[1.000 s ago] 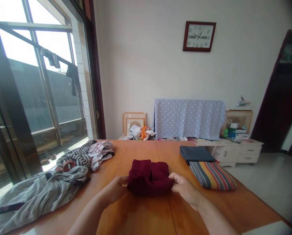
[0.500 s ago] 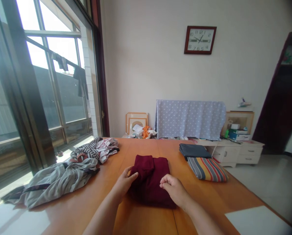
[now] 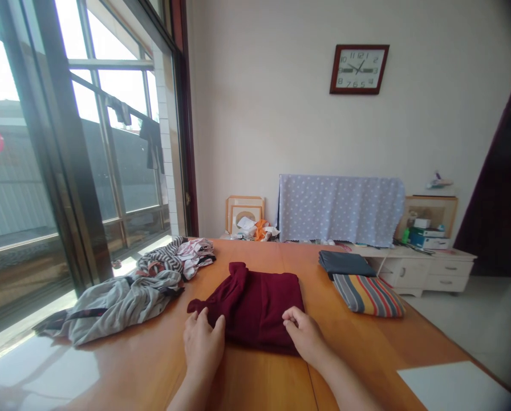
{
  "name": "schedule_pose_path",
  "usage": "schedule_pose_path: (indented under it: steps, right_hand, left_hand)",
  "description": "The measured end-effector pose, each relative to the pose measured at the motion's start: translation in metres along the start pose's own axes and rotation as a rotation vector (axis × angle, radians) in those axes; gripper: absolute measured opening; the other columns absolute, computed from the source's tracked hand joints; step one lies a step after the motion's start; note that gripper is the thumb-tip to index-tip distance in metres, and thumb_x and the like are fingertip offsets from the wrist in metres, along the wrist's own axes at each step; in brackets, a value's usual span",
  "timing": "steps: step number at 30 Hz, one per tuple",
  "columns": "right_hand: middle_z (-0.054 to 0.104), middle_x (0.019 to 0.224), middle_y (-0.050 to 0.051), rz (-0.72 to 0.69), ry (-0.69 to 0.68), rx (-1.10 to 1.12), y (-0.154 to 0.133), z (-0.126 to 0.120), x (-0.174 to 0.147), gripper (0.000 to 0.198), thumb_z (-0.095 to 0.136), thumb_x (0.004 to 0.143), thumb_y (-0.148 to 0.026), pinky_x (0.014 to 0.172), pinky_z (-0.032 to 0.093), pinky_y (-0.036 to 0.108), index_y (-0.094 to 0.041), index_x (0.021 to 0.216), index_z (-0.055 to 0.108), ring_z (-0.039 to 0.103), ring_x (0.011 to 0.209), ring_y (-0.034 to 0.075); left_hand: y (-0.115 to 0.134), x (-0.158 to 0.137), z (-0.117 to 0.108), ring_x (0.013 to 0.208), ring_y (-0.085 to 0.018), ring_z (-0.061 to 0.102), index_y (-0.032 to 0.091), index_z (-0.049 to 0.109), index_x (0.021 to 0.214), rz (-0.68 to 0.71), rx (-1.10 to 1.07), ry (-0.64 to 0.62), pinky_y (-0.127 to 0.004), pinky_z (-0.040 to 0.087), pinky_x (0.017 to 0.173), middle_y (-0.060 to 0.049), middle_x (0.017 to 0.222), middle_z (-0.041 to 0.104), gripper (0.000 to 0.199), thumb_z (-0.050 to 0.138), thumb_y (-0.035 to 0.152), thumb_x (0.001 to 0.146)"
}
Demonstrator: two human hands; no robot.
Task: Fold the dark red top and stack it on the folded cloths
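A maroon garment point(image 3: 266, 305), partly folded, lies on the wooden table in front of me. Its left part is loose, with one bunched end sticking up at the top and another reaching out to the left. By that left end is my left hand point(image 3: 204, 339), fingers spread and thumb apart, the fingertips at the cloth. My right hand point(image 3: 305, 335) rests at the garment's lower right side. Its fingers are curled in against the thumb, and whether any cloth is pinched between them is hidden.
Loose clothes lie at the left: a grey garment point(image 3: 125, 308) and a striped one point(image 3: 170, 257). To the right, a dark folded cloth point(image 3: 345, 262) sits behind a striped folded cloth point(image 3: 369, 295). A white sheet point(image 3: 456, 385) lies at the near right of the table point(image 3: 255, 379).
The maroon garment's left part, earlier folded over to the right, now spreads out leftward. My left hand has moved left and down. The view has turned slightly left.
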State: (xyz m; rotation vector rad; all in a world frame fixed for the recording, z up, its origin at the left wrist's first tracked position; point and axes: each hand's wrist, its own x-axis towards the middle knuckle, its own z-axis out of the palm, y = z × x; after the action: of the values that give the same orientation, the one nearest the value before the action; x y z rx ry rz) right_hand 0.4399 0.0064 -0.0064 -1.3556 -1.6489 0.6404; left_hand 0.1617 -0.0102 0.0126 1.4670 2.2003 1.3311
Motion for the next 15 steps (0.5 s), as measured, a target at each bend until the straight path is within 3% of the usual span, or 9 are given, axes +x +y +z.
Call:
schedule_pose_path:
  steps: [2,3,5,8,11,15]
  right_hand:
    - [0.069,0.080,0.000,0.001,-0.012,0.007,0.000,0.000,0.001,0.014,0.055,0.080,-0.030,0.072,0.045,0.029,-0.024,0.085,0.067,0.062,0.077,0.019]
    - [0.068,0.079,0.000,0.008,-0.022,0.013,0.001,0.000,0.002,0.014,0.056,0.079,-0.030,0.072,0.045,0.029,-0.024,0.085,0.067,0.061,0.076,0.019]
    - [0.067,0.077,0.000,0.026,-0.049,0.028,0.000,-0.001,0.005,0.015,0.057,0.078,-0.030,0.071,0.044,0.028,-0.023,0.085,0.068,0.060,0.073,0.019]
    - [0.066,0.074,-0.001,0.045,-0.091,0.052,-0.003,-0.004,0.010,0.017,0.057,0.079,-0.031,0.068,0.044,0.027,-0.022,0.086,0.069,0.057,0.069,0.017]
    - [0.067,0.075,-0.001,0.045,-0.131,0.066,-0.010,-0.008,0.011,0.018,0.056,0.081,-0.033,0.067,0.044,0.027,-0.022,0.088,0.069,0.057,0.069,0.017]
    - [0.070,0.091,0.003,-0.055,-0.216,-0.063,-0.023,-0.012,0.005,0.028,0.069,0.075,-0.039,0.073,0.044,0.028,-0.025,0.100,0.071,0.060,0.082,0.020]
  left_hand:
    - [0.013,-0.010,-0.004,0.136,-0.035,0.037,0.016,0.057,0.123,0.076,0.010,0.093,-0.048,0.027,0.113,-0.018,0.140,0.047,0.047,0.058,0.040,0.083]
    - [0.020,-0.014,-0.003,0.131,-0.032,0.044,0.019,0.059,0.119,0.148,-0.020,0.075,-0.045,0.031,0.110,-0.015,0.133,0.053,0.040,0.057,0.037,0.084]
    - [0.032,-0.023,0.002,0.108,-0.027,0.058,0.023,0.062,0.108,0.279,-0.091,-0.100,-0.037,0.040,0.097,-0.009,0.109,0.064,0.026,0.055,0.029,0.084]
    - [0.044,-0.034,0.014,0.085,-0.023,0.061,0.025,0.065,0.094,0.382,-0.059,-0.408,-0.032,0.039,0.081,-0.004,0.088,0.065,0.024,0.059,0.016,0.073]
    - [0.052,-0.040,0.022,0.087,-0.025,0.060,0.026,0.067,0.094,0.425,0.049,-0.483,-0.032,0.035,0.079,-0.005,0.090,0.066,0.035,0.062,0.012,0.063]
    - [0.061,-0.036,0.030,0.089,-0.025,0.061,0.027,0.070,0.091,0.460,-0.037,-0.510,-0.032,0.035,0.080,-0.005,0.091,0.068,0.028,0.058,0.013,0.070]
